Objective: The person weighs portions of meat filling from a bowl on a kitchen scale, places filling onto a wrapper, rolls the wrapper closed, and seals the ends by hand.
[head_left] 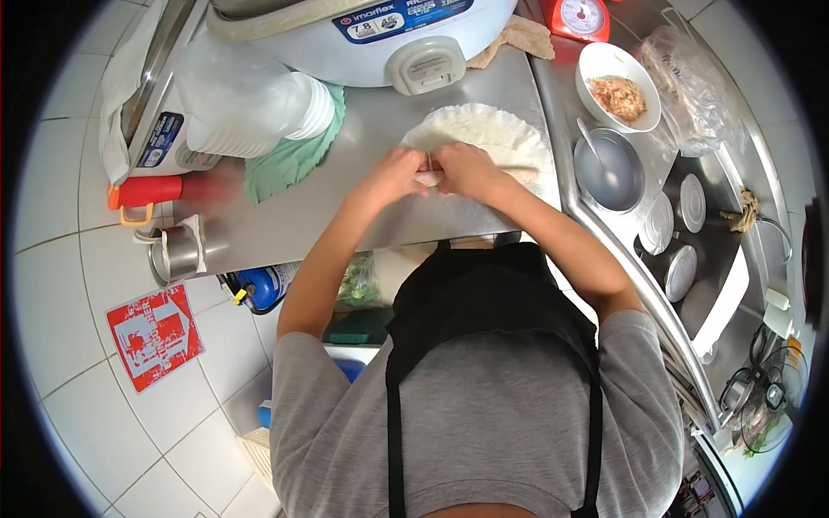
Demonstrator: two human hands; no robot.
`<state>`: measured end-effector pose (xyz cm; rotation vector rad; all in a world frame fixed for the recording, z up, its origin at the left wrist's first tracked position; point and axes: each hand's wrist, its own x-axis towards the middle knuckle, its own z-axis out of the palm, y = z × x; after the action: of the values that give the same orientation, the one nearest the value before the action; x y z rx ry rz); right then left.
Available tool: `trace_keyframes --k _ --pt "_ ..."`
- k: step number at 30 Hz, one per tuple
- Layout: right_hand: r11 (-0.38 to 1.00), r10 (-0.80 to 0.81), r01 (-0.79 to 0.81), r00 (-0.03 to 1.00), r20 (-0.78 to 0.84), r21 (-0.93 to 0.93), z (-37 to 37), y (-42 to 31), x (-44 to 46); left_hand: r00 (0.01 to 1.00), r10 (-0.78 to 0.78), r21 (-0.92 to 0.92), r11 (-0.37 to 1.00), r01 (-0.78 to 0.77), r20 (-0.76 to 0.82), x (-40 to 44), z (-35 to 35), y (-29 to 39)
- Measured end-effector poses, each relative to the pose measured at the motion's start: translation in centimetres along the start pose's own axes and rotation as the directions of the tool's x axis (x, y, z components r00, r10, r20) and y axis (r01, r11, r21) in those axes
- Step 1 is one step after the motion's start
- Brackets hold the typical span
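Note:
My left hand and my right hand meet over the near left edge of a spread of thin white round wrappers. The fingers of both are closed on a small pale spring roll, whose middle shows between them. Part of the roll is hidden under my fingers. To the right of my right hand, a light brownish strip of filling or another roll lies at the wrappers' edge; I cannot tell which.
Right of the steel counter stand a white bowl of orange-brown filling and a metal bowl of cloudy liquid with a spoon. A large rice cooker is behind. Stacked plastic tubs rest on a green cloth at left.

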<state>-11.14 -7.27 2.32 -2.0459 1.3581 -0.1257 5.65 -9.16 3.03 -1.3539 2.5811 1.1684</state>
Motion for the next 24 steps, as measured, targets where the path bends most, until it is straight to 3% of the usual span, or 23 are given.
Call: trace_keyframes --k 3,12,19,21,22,24 --pt "0.997 0.045 -0.047 0.999 -0.023 -0.065 -1.2 1.4 -2.0 1.0 -0.008 0.079 0.997 0.007 0.016 0.0 -0.4 0.2" --pt "0.992 0.1 -0.101 0.995 -0.02 -0.08 -4.1 7.7 -6.8 1.0 -0.014 0.083 0.996 0.012 0.02 0.2 -0.4 -0.2" --pt "0.965 0.151 -0.178 0.978 -0.145 -0.194 -6.7 9.3 -10.5 1.0 -0.013 0.099 0.995 0.016 -0.026 -0.1 -0.2 -0.3" --pt "0.987 -0.105 0.037 0.877 -0.468 -0.153 -4.5 6.5 -10.6 0.997 -0.076 0.064 0.995 0.077 -0.02 -0.3 -0.3 0.6" --pt "0.951 -0.297 0.208 0.823 -0.484 -0.23 -3.2 5.6 -9.7 0.994 -0.019 0.136 0.99 0.034 -0.105 -0.6 0.0 0.9" --pt "0.895 -0.446 0.341 0.725 -0.525 -0.289 -0.7 5.1 -8.5 0.96 0.117 0.297 0.954 -0.037 -0.256 -1.5 0.4 1.8"
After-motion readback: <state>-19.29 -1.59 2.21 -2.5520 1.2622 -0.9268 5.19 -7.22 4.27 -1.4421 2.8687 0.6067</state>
